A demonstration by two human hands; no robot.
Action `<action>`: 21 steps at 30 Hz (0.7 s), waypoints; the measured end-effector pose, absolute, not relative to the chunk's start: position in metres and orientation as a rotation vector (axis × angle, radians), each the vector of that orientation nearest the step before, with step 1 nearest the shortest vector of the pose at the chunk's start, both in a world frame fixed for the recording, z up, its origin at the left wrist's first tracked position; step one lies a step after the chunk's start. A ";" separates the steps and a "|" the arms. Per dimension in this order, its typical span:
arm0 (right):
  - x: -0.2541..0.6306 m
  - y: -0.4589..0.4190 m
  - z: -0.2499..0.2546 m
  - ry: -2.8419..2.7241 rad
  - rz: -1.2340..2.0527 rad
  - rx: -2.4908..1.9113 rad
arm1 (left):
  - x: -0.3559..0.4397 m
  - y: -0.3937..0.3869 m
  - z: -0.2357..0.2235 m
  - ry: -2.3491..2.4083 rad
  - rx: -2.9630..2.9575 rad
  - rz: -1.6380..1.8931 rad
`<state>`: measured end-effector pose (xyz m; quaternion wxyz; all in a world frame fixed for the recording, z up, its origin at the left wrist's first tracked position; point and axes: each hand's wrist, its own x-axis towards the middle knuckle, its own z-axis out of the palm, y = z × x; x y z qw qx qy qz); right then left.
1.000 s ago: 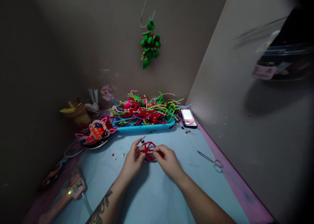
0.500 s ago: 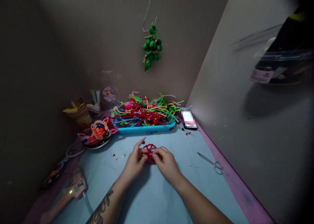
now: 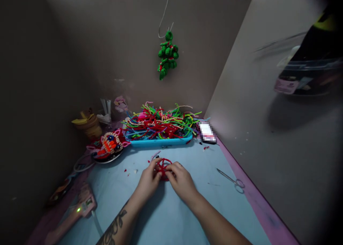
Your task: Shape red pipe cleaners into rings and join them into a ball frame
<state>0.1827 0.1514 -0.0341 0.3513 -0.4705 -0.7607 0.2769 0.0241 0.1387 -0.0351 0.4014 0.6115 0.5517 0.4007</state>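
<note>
Between my two hands is a red pipe-cleaner ring [image 3: 164, 160] with spokes inside, like a small wheel. My left hand [image 3: 149, 175] pinches its left side, fingers curled over the rim. On the right side my right hand [image 3: 180, 175] grips it with thumb and forefinger near the spokes. My fingers cover parts of both sides of the ring. Just beyond the left fingertips lie a small black bead-like piece [image 3: 157, 156] and a pale pink strip [image 3: 154, 155].
A blue tray [image 3: 160, 142] heaped with coloured pipe cleaners stands at the back. Scissors [image 3: 232, 180] and a phone [image 3: 207, 132] lie right. A pink glue gun [image 3: 87, 202] and a plate with a fuzzy figure [image 3: 109, 143] are left. A green ornament [image 3: 168, 53] hangs behind.
My left forefinger, raised before, has come down onto the ring, uncovering the pink strip beyond it. The view has tilted up slightly.
</note>
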 end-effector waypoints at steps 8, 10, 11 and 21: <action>0.178 0.151 -0.039 -1.935 0.736 -1.223 | 0.025 0.139 -0.032 1.392 1.537 1.069; 0.178 0.152 -0.041 -1.889 0.723 -1.254 | 0.026 0.137 -0.030 1.436 1.539 1.130; 0.178 0.152 -0.041 -1.861 0.721 -1.270 | 0.026 0.136 -0.029 1.487 1.560 1.158; 0.178 0.152 -0.038 -1.764 0.782 -1.264 | 0.035 0.124 -0.027 1.604 1.735 1.047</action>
